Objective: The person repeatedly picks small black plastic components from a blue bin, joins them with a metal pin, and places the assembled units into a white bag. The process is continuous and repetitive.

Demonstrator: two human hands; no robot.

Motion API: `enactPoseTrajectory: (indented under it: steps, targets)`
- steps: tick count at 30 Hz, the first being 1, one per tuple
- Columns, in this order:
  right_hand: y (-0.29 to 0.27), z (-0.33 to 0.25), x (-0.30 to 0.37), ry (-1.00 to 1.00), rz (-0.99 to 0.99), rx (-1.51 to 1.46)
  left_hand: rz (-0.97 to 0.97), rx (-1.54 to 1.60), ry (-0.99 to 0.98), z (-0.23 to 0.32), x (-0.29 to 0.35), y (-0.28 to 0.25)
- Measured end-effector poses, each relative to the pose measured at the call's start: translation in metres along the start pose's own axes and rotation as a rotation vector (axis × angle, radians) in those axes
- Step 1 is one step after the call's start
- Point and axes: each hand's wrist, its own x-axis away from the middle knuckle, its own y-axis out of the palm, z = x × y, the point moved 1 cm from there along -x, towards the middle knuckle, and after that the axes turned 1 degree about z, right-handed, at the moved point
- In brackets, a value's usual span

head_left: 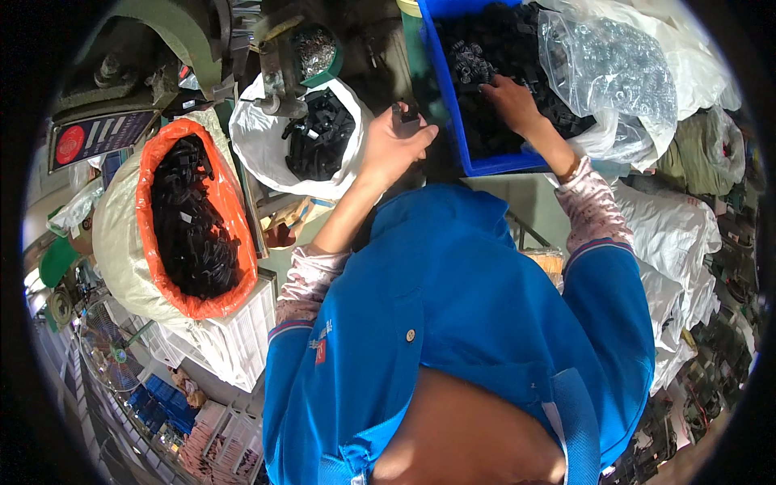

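My left hand [392,148] is closed around a small black plastic part [406,122], held up between thumb and fingers beside the white-lined container. My right hand [512,103] reaches into a blue bin [501,166] filled with black parts. Its bent fingers touch a cluster of dark coil-like pieces [471,63] on the pile. The fingertips are partly hidden there, and what they pinch, if anything, is too small to tell. To the left, more black parts [322,133] lie in a container lined with a white bag [257,166].
At the far left stands a sack with an orange liner [147,242] full of black parts. A metal machine arm [279,85] and a green tray of small metal pieces [315,55] are above the white bag. Clear plastic bags [610,65] lie over the bin's right side.
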Motion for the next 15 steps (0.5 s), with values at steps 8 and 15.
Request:
enactPoseTrajectory:
  steps: [8, 15]
  targets:
    - [-0.050, -0.016, 0.022, 0.604, -0.099, -1.626, -0.080, 0.092, 0.056, 0.007, -0.022, 0.030]
    - [-0.075, -0.042, 0.019, 0.467, -0.129, -1.637, -0.146, -0.022, 0.068, 0.005, -0.038, 0.047]
